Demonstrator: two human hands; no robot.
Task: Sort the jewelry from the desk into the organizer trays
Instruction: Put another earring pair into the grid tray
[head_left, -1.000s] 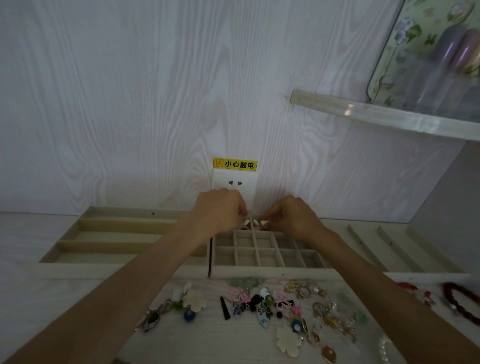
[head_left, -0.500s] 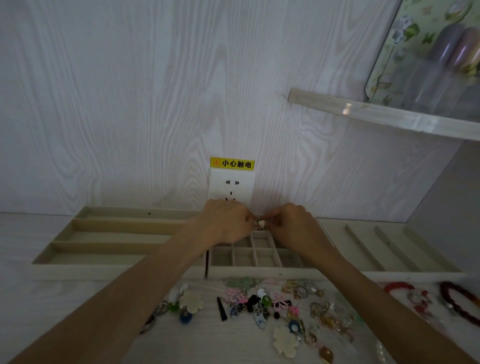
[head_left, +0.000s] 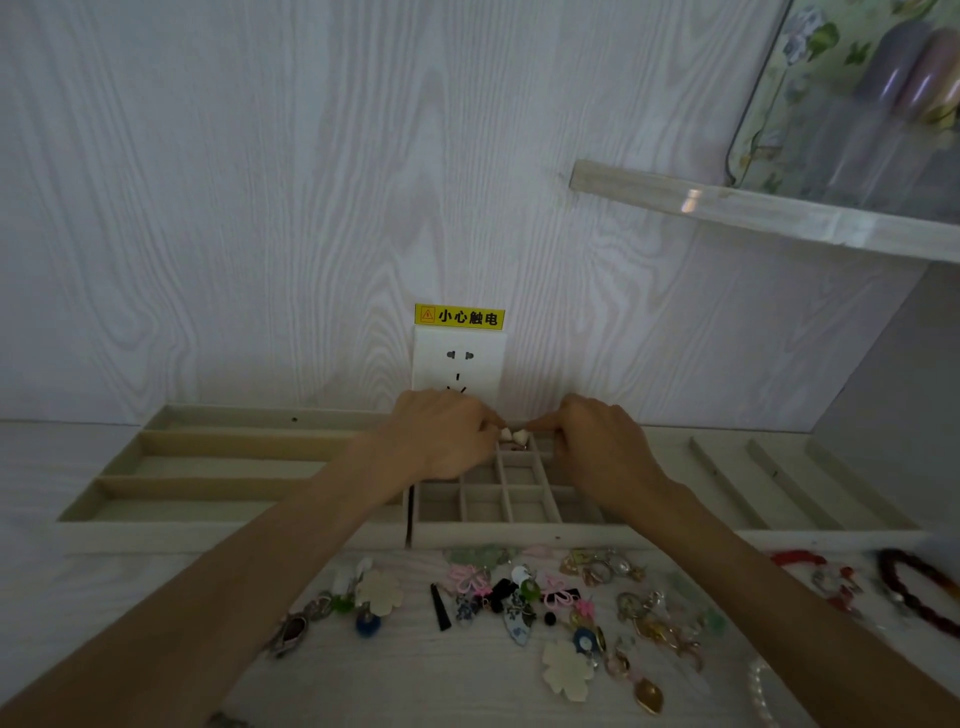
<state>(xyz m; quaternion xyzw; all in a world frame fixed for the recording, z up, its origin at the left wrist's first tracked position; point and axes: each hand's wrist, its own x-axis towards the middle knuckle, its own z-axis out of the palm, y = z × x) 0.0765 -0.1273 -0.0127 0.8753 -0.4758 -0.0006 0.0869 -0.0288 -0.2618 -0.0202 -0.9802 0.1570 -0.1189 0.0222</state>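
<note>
Two small pale earrings (head_left: 513, 434) pinched at the back row of the gridded organizer tray (head_left: 511, 535), one between curled fingertips of the left hand (head_left: 441, 436), one by the right hand (head_left: 597, 441). Flanked by a long-slotted tray (head_left: 156, 499) left, another tray (head_left: 779, 488) right. Scattered jewelry (head_left: 519, 603) and red bracelets (head_left: 841, 582) on the tabletop (head_left: 104, 587) nearer the person. Wall socket (head_left: 460, 364) behind.

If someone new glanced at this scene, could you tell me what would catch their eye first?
Most likely the left hand and right hand, meeting over the back row of the gridded tray, each pinching a small pale shell-like piece. Next, the colourful jewelry pile strewn on the desk in front of the trays. The yellow warning label above the wall socket also stands out.
</note>
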